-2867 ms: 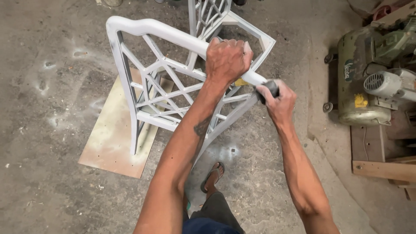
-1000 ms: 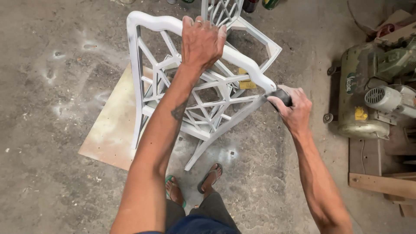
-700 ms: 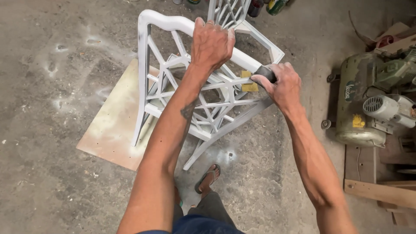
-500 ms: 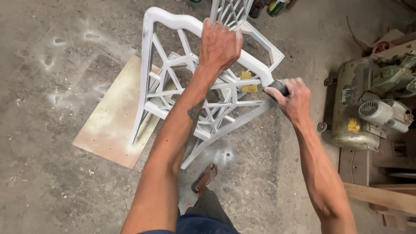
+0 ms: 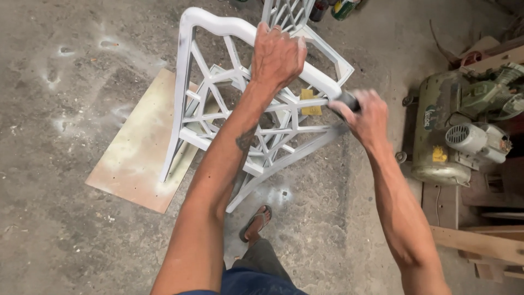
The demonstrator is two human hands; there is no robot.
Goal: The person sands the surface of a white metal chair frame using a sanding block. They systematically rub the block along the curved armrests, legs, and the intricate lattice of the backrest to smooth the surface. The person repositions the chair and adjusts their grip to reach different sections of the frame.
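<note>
left hand clamps over the top rail of the white-primed lattice-back wooden chair, tilted above a pale plywood sheet on the concrete floor. right hand, blurred, wraps tight around a dark-handled tool at the chair's frame. a green compressor sits right.

At your three o'clock, the olive-green metal compressor tank carries a small yellow square sticker and a dark oval label above it.
</note>
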